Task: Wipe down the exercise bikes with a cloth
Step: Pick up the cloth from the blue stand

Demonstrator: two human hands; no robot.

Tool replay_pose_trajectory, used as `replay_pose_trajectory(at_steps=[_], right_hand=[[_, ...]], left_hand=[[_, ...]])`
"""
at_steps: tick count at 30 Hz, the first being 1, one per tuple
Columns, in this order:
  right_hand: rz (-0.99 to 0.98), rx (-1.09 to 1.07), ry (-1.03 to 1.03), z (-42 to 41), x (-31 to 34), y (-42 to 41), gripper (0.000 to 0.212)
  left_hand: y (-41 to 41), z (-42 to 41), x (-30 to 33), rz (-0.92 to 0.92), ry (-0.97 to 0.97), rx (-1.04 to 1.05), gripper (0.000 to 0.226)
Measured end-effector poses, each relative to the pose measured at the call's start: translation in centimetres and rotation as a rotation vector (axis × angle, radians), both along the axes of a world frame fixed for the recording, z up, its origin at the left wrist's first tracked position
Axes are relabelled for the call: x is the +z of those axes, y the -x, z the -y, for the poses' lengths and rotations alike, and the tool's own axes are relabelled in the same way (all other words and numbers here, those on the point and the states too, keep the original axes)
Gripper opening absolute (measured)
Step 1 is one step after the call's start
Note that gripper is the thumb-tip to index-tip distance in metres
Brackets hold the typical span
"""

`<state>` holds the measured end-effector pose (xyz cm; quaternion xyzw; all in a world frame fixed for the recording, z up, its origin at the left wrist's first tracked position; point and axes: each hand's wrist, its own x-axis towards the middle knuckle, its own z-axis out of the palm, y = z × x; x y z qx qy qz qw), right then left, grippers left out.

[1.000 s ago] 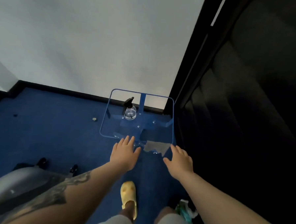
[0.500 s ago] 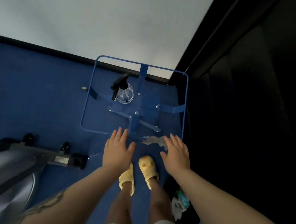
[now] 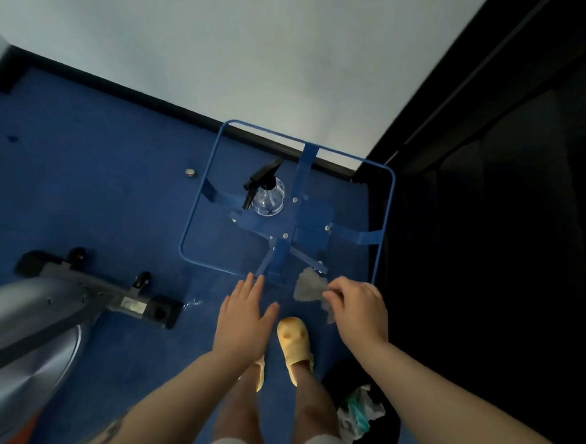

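A grey cloth (image 3: pixel 308 286) lies on the near edge of a glass-topped table with a blue frame (image 3: pixel 383 226). My right hand (image 3: pixel 358 310) is over the cloth, fingers curled and pinching its right edge. My left hand (image 3: pixel 244 317) hovers flat and spread just left of it, holding nothing. A clear spray bottle (image 3: pixel 268 195) with a black trigger stands on the glass further back. The grey exercise bike (image 3: pixel 28 323) shows at lower left, its base bar with black wheels on the carpet.
Blue carpet (image 3: pixel 99 194) covers the floor, with a white wall behind. A dark curtain or panel (image 3: pixel 505 233) fills the right side. A black bin with crumpled waste (image 3: pixel 359 412) sits by my right foot. A small metal object (image 3: pixel 190 172) lies on the carpet.
My right hand has moved forward onto the cloth and curled its fingers on its edge. The view has shifted slightly; my left hand stays spread near the table's edge.
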<state>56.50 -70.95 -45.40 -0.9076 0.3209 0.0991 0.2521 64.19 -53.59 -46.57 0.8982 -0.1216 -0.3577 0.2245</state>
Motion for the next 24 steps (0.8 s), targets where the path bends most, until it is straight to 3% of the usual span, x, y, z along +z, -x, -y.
replay_pose_trajectory(at_steps=[7, 13, 18, 24], right_hand=[[0.371, 0.010, -0.247, -1.9, 8.7, -1.5, 0.011], [0.663, 0.098, -0.420, -4.8, 16.8, -4.7, 0.007], [0.766, 0.296, -0.560, -8.9, 21.3, -7.0, 0.010], [0.735, 0.514, -0.747, -16.1, 24.2, -7.2, 0.012]], left_hand=[[-3.5, -3.2, 9.7, 0.245, 0.019, 0.032, 0.060], [-3.8, -7.4, 19.2, 0.531, 0.043, 0.249, 0.046], [-0.2, -11.5, 23.3, 0.633, 0.040, 0.513, 0.045], [6.7, -17.1, 26.2, 0.675, 0.051, 0.828, 0.046]])
